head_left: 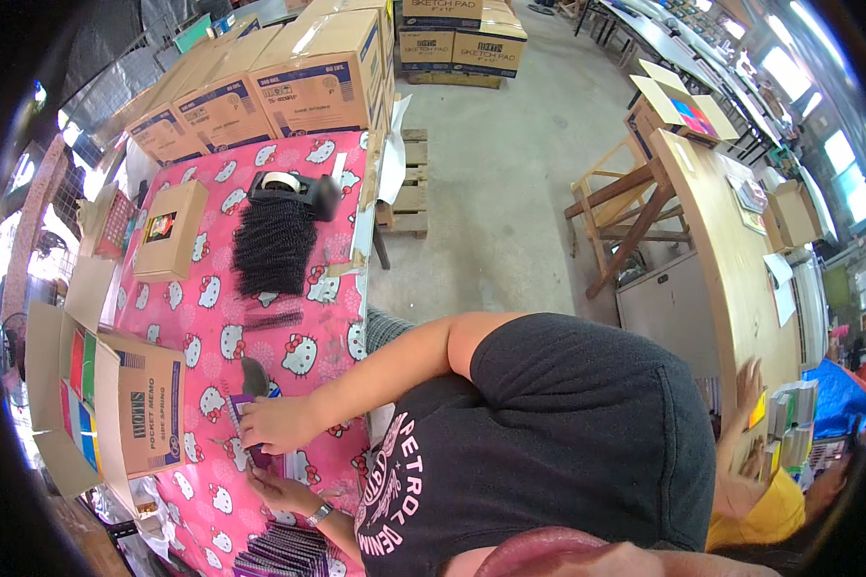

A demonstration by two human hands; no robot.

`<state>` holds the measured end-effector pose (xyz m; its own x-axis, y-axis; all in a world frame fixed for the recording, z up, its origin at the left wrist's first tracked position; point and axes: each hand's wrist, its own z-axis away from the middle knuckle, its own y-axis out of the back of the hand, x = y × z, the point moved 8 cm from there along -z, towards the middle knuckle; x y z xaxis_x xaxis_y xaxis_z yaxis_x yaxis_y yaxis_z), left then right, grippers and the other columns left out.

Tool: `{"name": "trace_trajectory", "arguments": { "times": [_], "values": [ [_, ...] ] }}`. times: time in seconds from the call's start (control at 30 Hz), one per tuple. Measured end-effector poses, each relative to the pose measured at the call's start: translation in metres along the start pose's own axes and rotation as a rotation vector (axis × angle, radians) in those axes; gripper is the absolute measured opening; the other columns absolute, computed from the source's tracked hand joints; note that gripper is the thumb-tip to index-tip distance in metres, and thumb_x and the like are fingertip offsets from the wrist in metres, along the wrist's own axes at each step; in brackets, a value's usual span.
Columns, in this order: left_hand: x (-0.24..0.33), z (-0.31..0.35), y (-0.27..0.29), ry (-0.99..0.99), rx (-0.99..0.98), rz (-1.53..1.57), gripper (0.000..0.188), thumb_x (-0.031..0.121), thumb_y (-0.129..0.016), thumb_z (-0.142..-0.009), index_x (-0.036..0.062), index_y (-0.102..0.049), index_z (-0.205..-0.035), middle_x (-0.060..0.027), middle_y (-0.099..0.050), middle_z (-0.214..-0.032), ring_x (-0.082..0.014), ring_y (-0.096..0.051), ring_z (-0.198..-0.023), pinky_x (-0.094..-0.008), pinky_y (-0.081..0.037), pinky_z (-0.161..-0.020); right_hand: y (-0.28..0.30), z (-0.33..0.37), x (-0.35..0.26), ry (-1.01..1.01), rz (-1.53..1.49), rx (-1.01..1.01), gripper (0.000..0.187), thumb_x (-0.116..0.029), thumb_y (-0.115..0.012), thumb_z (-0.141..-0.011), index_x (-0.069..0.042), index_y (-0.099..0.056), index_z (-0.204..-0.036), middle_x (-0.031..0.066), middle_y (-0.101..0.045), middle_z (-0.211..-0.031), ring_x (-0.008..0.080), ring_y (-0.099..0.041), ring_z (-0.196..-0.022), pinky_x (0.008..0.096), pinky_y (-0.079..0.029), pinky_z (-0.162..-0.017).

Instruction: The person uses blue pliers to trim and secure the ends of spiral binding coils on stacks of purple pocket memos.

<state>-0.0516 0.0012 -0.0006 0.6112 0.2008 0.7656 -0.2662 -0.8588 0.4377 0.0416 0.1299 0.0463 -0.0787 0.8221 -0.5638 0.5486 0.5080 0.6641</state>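
Observation:
My right hand [277,425] is closed on a small purple notepad [240,408] over the pink tablecloth. Just below it, my left hand [277,490], with a metal watch at the wrist, has its fingers curled at the notepad's lower end; that part is mostly covered by the hands. Beyond my right hand lie a flat dark grey piece [255,376] and something small and blue. A thick pile of black spiral binding coils [274,246] rests farther up the table. Nearer the lower edge, several purple spiral notepads [281,552] lie overlapping.
A tape dispenser [298,189] and a small brown box [171,231] stand on the table [178,322]. An open carton [144,409] of colourful pads borders its left side. Sealed cartons [303,82] line the far end. At right, a person's hands [747,385] handle pads at a wooden table [717,240].

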Motion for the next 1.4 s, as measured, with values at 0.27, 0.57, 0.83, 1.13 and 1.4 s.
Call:
{"name": "trace_trajectory", "arguments": {
  "times": [0.27, 0.57, 0.83, 1.13, 1.4],
  "values": [
    [-0.011, -0.001, -0.002, 0.051, 0.044, -0.200, 0.030, 0.016, -0.048, -0.098, -0.0062, -0.059, -0.115, -0.0211, -0.066, -0.106, -0.0302, -0.067, -0.086, -0.0369, -0.055, -0.072, -0.003, -0.001, 0.012, -0.059, -0.072, -0.060, 0.037, -0.018, -0.063, -0.075, -0.006, -0.063, -0.110, 0.0097, -0.061, -0.107, 0.0286, -0.051, -0.107, 0.0433, -0.042, -0.089],
    [-0.028, -0.002, -0.011, 0.220, 0.075, -0.131, 0.029, 0.007, -0.051, -0.095, -0.0076, -0.056, -0.120, -0.0219, -0.063, -0.116, -0.0286, -0.063, -0.104, -0.0380, -0.051, -0.089, 0.008, -0.001, 0.042, -0.204, -0.386, 0.140, 0.036, -0.026, -0.070, -0.073, 0.000, -0.066, -0.099, 0.0169, -0.067, -0.095, 0.0310, -0.064, -0.091, 0.0402, -0.050, -0.078],
    [0.006, 0.001, -0.004, 0.176, 0.073, 0.073, 0.021, 0.002, -0.065, -0.086, 0.0009, -0.066, -0.107, -0.0105, -0.067, -0.088, -0.0138, -0.061, -0.074, -0.0266, -0.049, -0.068, -0.013, 0.018, 0.035, -0.524, -0.785, 0.016, 0.034, -0.016, -0.070, -0.082, 0.001, -0.064, -0.110, 0.0079, -0.067, -0.095, 0.0159, -0.064, -0.083, 0.0257, -0.050, -0.073],
    [0.006, -0.002, -0.001, 0.174, 0.103, 0.033, 0.025, -0.004, -0.065, -0.077, 0.0027, -0.068, -0.101, -0.0085, -0.067, -0.086, -0.0156, -0.065, -0.072, -0.0259, -0.051, -0.063, 0.003, 0.007, -0.023, 0.090, -0.061, -0.005, 0.036, -0.016, -0.066, -0.079, -0.001, -0.063, -0.111, 0.0124, -0.061, -0.109, 0.0289, -0.056, -0.101, 0.0424, -0.042, -0.092],
    [0.011, 0.000, 0.000, 0.107, 0.161, 0.028, 0.025, -0.005, -0.064, -0.078, 0.0036, -0.069, -0.101, -0.0083, -0.066, -0.088, -0.0160, -0.066, -0.073, -0.0261, -0.055, -0.064, -0.015, 0.008, 0.003, -0.333, -0.404, -0.233, 0.030, -0.016, -0.062, -0.086, 0.003, -0.065, -0.109, 0.0118, -0.067, -0.091, 0.0200, -0.063, -0.085, 0.0353, -0.049, -0.077]
  ]
}}
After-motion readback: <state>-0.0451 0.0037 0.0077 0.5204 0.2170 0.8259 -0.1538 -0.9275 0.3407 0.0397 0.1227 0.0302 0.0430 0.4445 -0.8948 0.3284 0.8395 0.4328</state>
